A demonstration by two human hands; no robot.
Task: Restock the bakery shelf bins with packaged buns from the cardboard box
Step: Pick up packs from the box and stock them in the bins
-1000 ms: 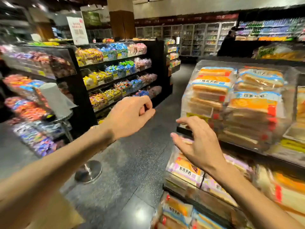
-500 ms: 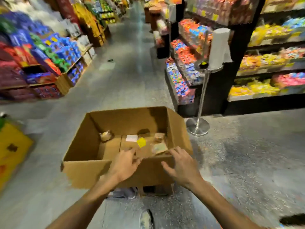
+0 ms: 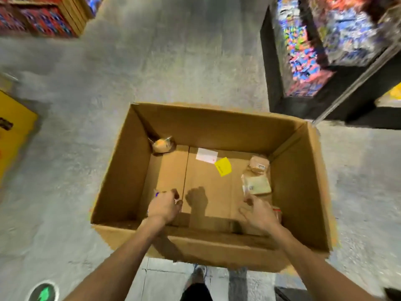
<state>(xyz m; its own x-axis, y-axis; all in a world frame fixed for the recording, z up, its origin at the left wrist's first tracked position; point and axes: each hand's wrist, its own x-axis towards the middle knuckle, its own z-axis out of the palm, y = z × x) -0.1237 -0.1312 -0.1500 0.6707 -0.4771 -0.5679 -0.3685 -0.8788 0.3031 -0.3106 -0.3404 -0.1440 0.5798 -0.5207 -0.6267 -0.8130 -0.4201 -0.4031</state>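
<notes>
Head view: the cardboard box [image 3: 217, 127] stands open on the floor [image 3: 173, 61], with one packaged bun [image 3: 161, 144] in its far left corner and two more packs [image 3: 257, 185] along its right wall. By the near wall the left hand [image 3: 165, 206] curls round a small wrapper [image 3: 156, 194], of which only a white and blue edge shows. The right hand [image 3: 259, 211] is loosely curled just near of the packs; whether it holds anything, I cannot tell.
</notes>
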